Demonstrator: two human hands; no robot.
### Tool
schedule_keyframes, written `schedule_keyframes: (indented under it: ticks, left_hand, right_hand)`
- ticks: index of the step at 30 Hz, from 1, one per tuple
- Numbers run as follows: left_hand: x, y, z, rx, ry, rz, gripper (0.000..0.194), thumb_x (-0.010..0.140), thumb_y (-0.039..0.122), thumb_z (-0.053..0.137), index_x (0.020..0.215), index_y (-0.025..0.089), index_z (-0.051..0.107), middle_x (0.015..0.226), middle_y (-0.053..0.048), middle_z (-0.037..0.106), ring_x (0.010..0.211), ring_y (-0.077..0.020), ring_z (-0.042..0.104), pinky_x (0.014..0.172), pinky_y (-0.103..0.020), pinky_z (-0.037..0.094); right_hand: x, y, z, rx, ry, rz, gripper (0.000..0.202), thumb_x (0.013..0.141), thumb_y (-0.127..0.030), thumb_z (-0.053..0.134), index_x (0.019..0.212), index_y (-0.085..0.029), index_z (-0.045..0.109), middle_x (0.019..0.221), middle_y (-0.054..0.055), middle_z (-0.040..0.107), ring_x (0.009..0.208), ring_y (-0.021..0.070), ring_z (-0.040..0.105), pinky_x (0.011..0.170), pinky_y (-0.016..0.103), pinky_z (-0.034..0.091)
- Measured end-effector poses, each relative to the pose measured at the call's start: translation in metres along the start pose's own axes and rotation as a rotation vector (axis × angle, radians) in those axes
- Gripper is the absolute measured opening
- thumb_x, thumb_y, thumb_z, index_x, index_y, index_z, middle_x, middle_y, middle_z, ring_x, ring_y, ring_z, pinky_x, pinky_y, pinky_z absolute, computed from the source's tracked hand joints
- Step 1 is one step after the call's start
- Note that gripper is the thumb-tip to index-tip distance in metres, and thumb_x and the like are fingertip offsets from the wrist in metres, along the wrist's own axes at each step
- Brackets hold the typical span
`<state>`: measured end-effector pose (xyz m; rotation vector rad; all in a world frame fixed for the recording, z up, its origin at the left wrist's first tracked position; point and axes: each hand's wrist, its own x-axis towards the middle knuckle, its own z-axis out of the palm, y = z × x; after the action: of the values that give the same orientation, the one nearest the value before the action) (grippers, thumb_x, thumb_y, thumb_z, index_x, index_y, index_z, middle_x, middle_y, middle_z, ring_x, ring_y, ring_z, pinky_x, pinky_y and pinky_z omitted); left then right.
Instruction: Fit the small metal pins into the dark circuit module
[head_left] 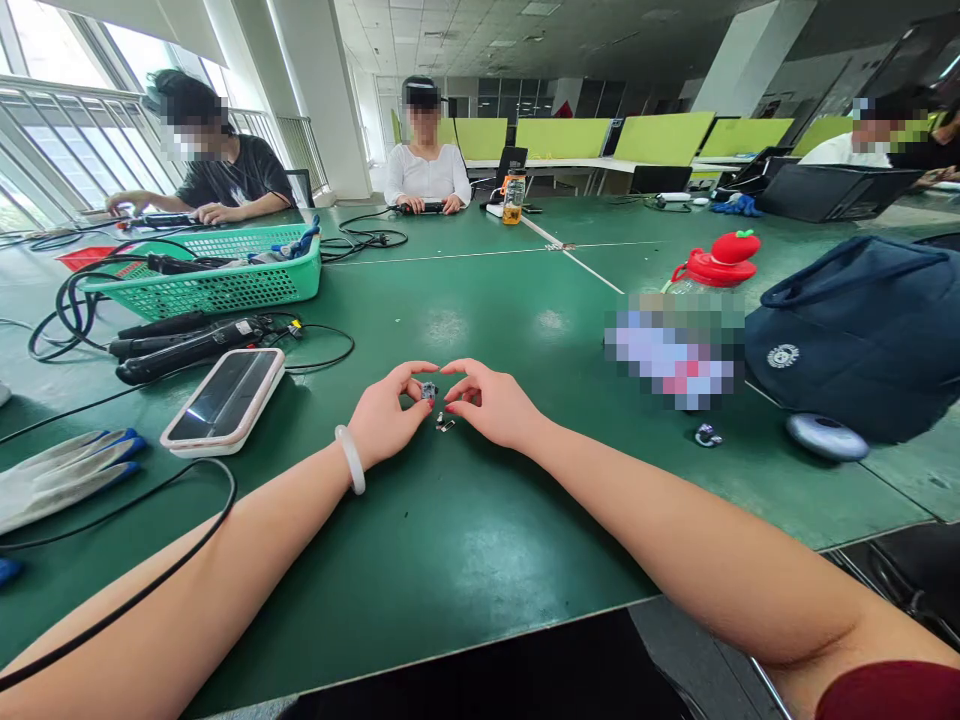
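My left hand (391, 410), with a white bracelet on its wrist, holds a small grey part (429, 391) between thumb and fingers. Close on the right, my right hand (495, 405) has its fingers curled and its thumb near the fingertips; whether anything tiny is between them cannot be made out. Some small metallic pieces (447, 426) lie on the green table (420, 560) just below and between the two hands.
At left are a phone (225, 402), gloves (67, 478), black tools (191, 345), cables and a green basket (217, 290). A red-lidded bottle (712, 268), a dark blue bag (862, 340) and a round case (826, 438) stand at right. People sit across the table.
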<state>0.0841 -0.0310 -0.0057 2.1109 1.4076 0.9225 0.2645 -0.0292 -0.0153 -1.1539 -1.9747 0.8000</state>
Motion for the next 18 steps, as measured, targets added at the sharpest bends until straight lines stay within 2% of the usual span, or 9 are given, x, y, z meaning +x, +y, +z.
schedule_keyframes:
  ticks: [5, 8, 11, 18]
  left_hand:
    - [0.007, -0.014, 0.0, -0.059, 0.014, -0.08, 0.033, 0.072, 0.027, 0.055, 0.103, 0.021, 0.061, 0.065, 0.003, 0.056, 0.067, -0.014, 0.054, 0.073, -0.028, 0.043]
    - [0.008, -0.015, 0.001, -0.048, 0.013, -0.1, 0.03, 0.072, 0.03, 0.056, 0.1, 0.021, 0.06, 0.067, 0.003, 0.06, 0.069, -0.0146, 0.057, 0.075, -0.029, 0.044]
    - [0.006, -0.013, 0.003, -0.022, 0.0, -0.106, 0.029, 0.074, 0.031, 0.057, 0.101, 0.022, 0.058, 0.069, 0.002, 0.063, 0.071, -0.0152, 0.059, 0.077, -0.03, 0.043]
    - [0.006, -0.011, 0.003, -0.01, -0.021, -0.125, 0.029, 0.076, 0.027, 0.051, 0.105, 0.023, 0.056, 0.075, 0.001, 0.068, 0.067, -0.0149, 0.059, 0.07, -0.029, 0.043]
  right_hand:
    - [0.003, 0.002, 0.001, -0.329, -0.066, -0.116, 0.012, 0.081, -0.019, 0.056, 0.087, -0.02, 0.066, 0.084, 0.002, 0.065, 0.079, 0.0135, 0.056, 0.075, 0.027, 0.041]
    - [0.005, 0.004, 0.003, -0.397, -0.099, -0.198, 0.014, 0.082, -0.021, 0.057, 0.089, -0.02, 0.069, 0.09, 0.004, 0.065, 0.089, 0.0164, 0.055, 0.082, 0.03, 0.04]
    - [0.006, 0.006, 0.006, -0.424, -0.125, -0.236, 0.017, 0.081, -0.026, 0.059, 0.094, -0.02, 0.069, 0.094, 0.005, 0.065, 0.09, 0.0176, 0.054, 0.084, 0.031, 0.041]
    - [0.009, 0.007, 0.006, -0.49, -0.121, -0.245, 0.012, 0.082, -0.021, 0.058, 0.08, -0.018, 0.07, 0.083, 0.005, 0.063, 0.083, 0.0162, 0.052, 0.078, 0.029, 0.04]
